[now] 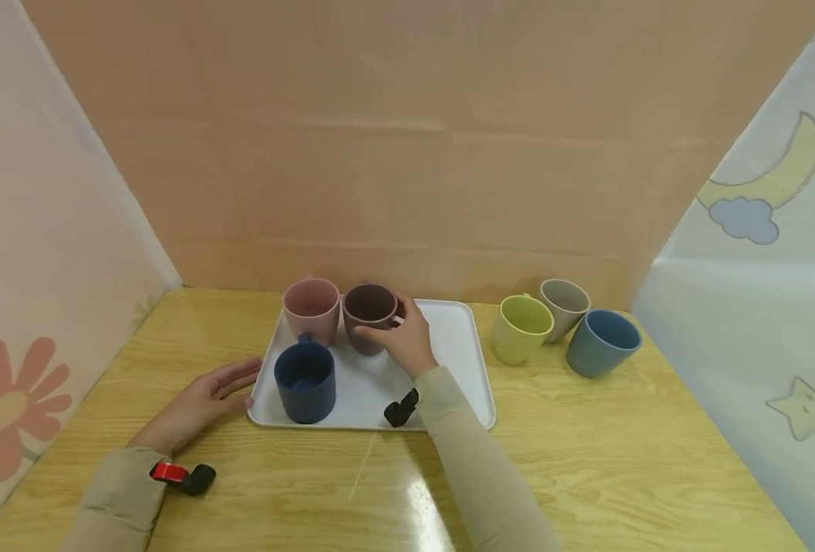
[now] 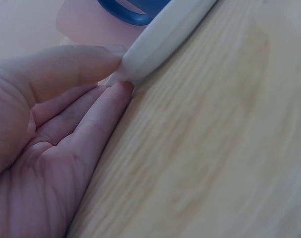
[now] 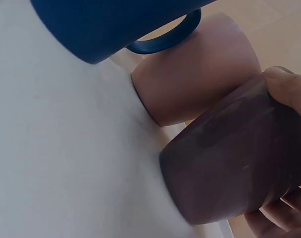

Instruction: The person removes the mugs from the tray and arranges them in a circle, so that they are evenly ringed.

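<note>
My right hand (image 1: pixel 407 339) grips a dark brown mug (image 1: pixel 366 338) by its right side, thumb near the rim and fingers round the far side. The mug stands at the back of a white tray (image 1: pixel 442 337), beside a pink mug (image 1: pixel 313 307). In the right wrist view, the brown mug (image 3: pixel 225 163) is close against the pink mug (image 3: pixel 195 74). A dark blue mug (image 1: pixel 306 395) stands at the tray's front left, its handle towards the pink one. At the tray's left edge, my left hand (image 1: pixel 203 402) touches the rim with straight fingers and thumb tip.
Right of the tray, a yellow-green mug (image 1: pixel 516 341), a grey-beige mug (image 1: pixel 567 303) and a teal-blue mug (image 1: pixel 596 349) stand close together on the wooden table (image 1: pixel 586 460). A tan wall (image 1: pixel 407 153) rises behind, with patterned panels at both sides.
</note>
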`<action>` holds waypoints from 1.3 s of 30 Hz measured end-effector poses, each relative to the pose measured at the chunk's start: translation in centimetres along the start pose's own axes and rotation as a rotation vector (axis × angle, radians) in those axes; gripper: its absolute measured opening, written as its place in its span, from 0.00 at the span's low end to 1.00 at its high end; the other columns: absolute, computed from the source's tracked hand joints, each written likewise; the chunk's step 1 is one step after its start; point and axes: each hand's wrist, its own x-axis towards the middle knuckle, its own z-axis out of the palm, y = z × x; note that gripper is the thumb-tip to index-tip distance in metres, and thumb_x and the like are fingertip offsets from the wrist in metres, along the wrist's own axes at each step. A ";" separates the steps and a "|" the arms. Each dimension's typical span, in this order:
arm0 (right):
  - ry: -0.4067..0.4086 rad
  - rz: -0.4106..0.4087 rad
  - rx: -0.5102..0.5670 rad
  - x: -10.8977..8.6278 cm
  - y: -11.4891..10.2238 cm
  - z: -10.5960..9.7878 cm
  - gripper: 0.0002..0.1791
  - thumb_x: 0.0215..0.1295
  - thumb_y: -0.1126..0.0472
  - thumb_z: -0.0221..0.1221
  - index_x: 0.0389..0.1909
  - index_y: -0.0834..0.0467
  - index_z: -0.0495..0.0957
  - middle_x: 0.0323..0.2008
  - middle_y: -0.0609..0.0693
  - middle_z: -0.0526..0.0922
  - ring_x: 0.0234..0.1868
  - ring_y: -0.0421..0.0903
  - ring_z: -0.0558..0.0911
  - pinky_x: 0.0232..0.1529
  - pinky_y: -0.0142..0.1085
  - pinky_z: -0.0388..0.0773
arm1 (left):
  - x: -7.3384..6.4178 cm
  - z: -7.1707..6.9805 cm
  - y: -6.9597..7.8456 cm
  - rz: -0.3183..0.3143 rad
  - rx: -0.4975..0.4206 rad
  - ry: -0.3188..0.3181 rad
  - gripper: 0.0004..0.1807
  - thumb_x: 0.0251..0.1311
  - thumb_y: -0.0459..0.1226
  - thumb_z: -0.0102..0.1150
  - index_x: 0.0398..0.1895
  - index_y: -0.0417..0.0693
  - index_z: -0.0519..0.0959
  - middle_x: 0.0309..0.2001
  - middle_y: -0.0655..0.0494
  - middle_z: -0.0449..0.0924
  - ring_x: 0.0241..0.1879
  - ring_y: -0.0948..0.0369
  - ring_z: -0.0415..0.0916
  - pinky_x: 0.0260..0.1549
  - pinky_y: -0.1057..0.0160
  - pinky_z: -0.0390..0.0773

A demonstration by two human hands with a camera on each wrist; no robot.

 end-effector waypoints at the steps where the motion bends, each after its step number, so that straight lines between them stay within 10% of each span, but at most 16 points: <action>1: 0.001 0.006 0.002 -0.1 0.1 -0.1 0.45 0.42 0.53 0.83 0.64 0.53 0.74 0.56 0.47 0.80 0.59 0.44 0.78 0.60 0.40 0.77 | 0.0 0.1 -0.1 -0.005 0.002 0.000 0.37 0.72 0.40 0.60 0.79 0.44 0.57 0.78 0.43 0.56 0.67 0.72 0.66 0.56 0.78 0.68; 7: -0.002 0.032 -0.010 -0.6 0.3 -1.0 0.45 0.41 0.51 0.83 0.64 0.51 0.75 0.55 0.45 0.81 0.58 0.44 0.78 0.60 0.41 0.77 | -0.1 0.2 -0.1 -0.021 0.005 0.003 0.38 0.71 0.41 0.61 0.79 0.45 0.58 0.77 0.44 0.57 0.71 0.60 0.64 0.56 0.78 0.68; 31: -0.089 -0.087 0.022 -5.8 -0.9 -10.2 0.44 0.44 0.66 0.80 0.66 0.56 0.74 0.58 0.52 0.80 0.57 0.50 0.78 0.57 0.50 0.78 | 0.0 -0.1 -0.4 0.005 0.005 0.004 0.38 0.71 0.40 0.61 0.79 0.42 0.56 0.78 0.41 0.56 0.66 0.74 0.66 0.56 0.78 0.68; 39: -0.070 -0.042 0.005 -7.7 -0.1 -13.8 0.46 0.46 0.68 0.79 0.69 0.60 0.71 0.62 0.56 0.77 0.59 0.47 0.77 0.53 0.32 0.78 | 0.2 -0.2 -0.3 -0.047 0.019 0.026 0.40 0.69 0.43 0.63 0.80 0.49 0.58 0.78 0.49 0.58 0.65 0.76 0.66 0.56 0.78 0.68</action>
